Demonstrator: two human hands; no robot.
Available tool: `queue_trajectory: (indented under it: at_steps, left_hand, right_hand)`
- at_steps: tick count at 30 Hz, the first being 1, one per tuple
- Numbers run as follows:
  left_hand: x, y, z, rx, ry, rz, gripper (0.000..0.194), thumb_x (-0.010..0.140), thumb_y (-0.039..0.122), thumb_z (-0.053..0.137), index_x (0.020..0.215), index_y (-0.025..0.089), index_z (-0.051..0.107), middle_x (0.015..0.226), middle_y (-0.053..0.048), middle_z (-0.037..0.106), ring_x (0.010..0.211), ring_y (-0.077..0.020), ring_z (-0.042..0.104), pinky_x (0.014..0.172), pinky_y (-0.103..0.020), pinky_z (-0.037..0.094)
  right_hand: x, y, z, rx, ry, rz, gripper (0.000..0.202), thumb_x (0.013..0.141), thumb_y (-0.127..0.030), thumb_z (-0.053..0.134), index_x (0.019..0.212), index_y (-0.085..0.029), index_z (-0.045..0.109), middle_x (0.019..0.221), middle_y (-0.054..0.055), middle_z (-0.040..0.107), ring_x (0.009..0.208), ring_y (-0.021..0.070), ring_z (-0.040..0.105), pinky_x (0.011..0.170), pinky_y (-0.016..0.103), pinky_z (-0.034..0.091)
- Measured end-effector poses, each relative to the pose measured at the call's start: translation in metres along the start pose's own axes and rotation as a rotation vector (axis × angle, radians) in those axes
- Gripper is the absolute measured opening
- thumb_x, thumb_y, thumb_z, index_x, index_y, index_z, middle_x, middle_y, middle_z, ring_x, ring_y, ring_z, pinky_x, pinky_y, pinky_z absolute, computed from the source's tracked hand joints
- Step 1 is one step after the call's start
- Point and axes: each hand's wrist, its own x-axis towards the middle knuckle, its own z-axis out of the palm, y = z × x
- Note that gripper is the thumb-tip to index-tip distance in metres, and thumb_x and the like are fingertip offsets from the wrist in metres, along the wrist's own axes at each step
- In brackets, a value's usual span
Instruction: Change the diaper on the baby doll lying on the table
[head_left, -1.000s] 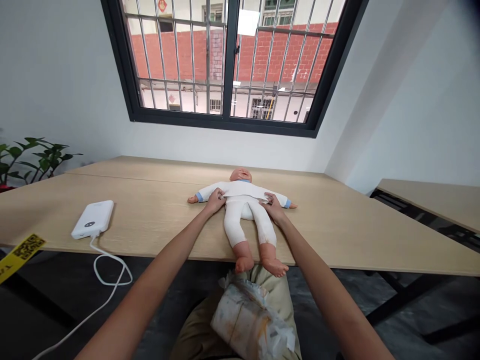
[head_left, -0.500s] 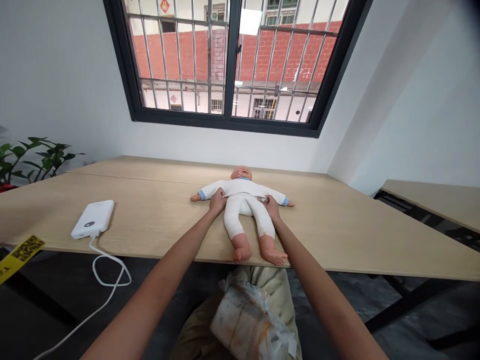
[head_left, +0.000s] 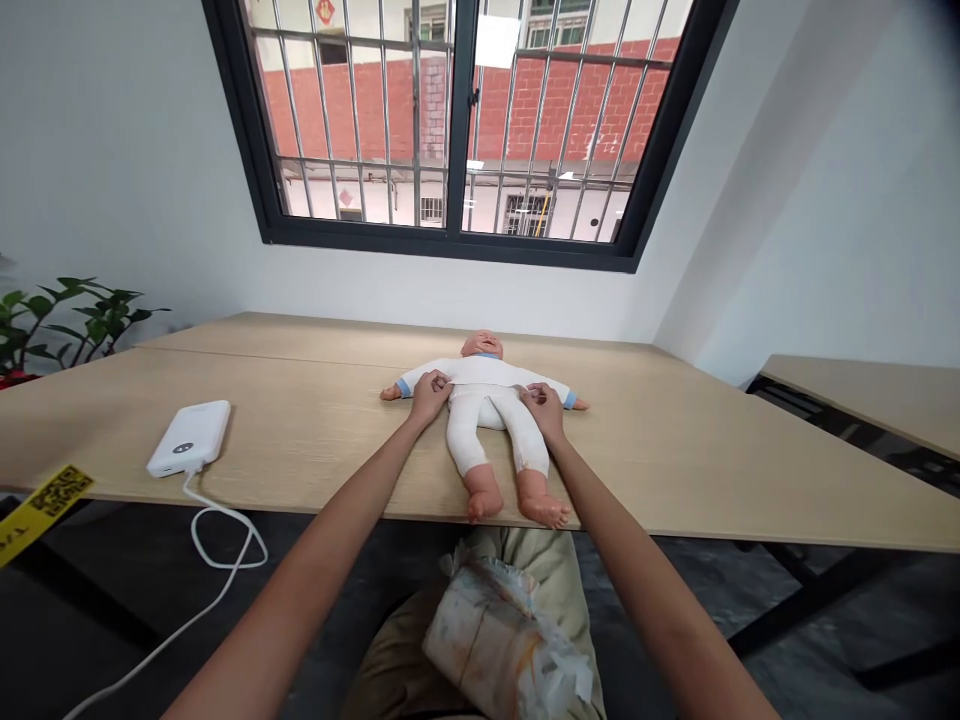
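Note:
A baby doll point(head_left: 491, 409) lies on its back on the wooden table, head toward the window and feet at the near edge. It wears a white top point(head_left: 480, 371) with blue cuffs and white leggings. My left hand point(head_left: 431, 394) pinches the hem of the top at the doll's waist on the left. At the other side of the waist my right hand point(head_left: 541, 406) has its fingers closed at the opposite corner of the hem. Both fingertips partly hide the cloth.
A white power bank point(head_left: 190, 437) with a white cable lies on the table point(head_left: 300, 440) at left. A plant point(head_left: 75, 320) stands far left. A stained, plastic-wrapped bundle point(head_left: 499, 640) rests on my lap. Another table point(head_left: 870, 390) stands right.
Both hands have moved slightly up toward the doll's chest, and the hem of the top lies a little higher and flatter. The view has shifted slightly.

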Motion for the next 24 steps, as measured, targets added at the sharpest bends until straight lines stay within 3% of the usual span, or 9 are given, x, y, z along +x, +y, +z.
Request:
queue_trajectory:
  at_steps: [4,17,24]
  left_hand:
    - [0.000,0.001,0.000,0.009,-0.012,0.009,0.005,0.071,0.020,0.059,0.076,0.017,0.060,0.075,0.000,0.058,0.070,-0.0147,0.052,0.070,-0.027,0.043]
    - [0.000,-0.003,0.000,0.045,0.013,-0.047,0.011,0.073,0.025,0.060,0.065,0.019,0.055,0.066,0.000,0.055,0.070,-0.0169,0.053,0.071,-0.030,0.045]
    - [-0.003,0.019,-0.002,-0.003,0.027,-0.068,0.008,0.067,0.017,0.059,0.067,0.019,0.052,0.066,0.001,0.054,0.067,-0.0159,0.052,0.068,-0.028,0.043]
  right_hand:
    - [-0.001,-0.001,0.000,0.024,0.004,0.010,0.028,0.071,-0.046,0.061,0.081,-0.020,0.059,0.088,0.007,0.063,0.075,0.0187,0.057,0.078,0.035,0.049]
    - [-0.004,-0.008,-0.003,0.040,-0.033,0.097,0.025,0.069,-0.044,0.061,0.071,-0.021,0.053,0.072,0.004,0.062,0.068,0.0187,0.055,0.069,0.033,0.047]
    - [-0.007,-0.008,-0.002,0.061,-0.043,0.046,0.031,0.065,-0.050,0.064,0.070,-0.022,0.052,0.073,0.004,0.060,0.067,0.0175,0.054,0.070,0.033,0.047]
